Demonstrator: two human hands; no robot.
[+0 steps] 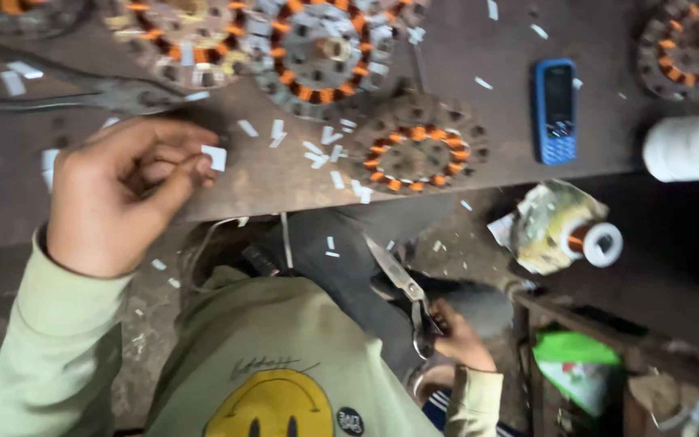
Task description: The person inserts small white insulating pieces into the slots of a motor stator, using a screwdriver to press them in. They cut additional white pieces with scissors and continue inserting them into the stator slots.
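- Head view: my left hand [115, 194] hovered over the near edge of the tabletop [285, 182], thumb and forefinger pinched shut on a small white paper slip [215, 157]. The other fingers were curled in loosely.
- The slip stuck out to the right of my fingertips, its flat face turned up toward the camera, and it pointed toward the wound stator [416, 152] lying flat further right on the tabletop. That stator, with its ring of orange copper coils, was near the slip but not touching it, and my left hand was clearly the nearer one to it.
- My right hand [463, 340] hung low, below the tabletop edge and over my lap, closed around the handles of a pair of scissors [402, 285]. The blades looked closed or nearly so, and their long axis ran up and to the left, tips aimed toward the tabletop edge.
- More cut white slips [317, 154] lay scattered between my left hand and the stator.
- A blue mobile phone [556, 109] lay to the right of the stator, well apart from both hands.
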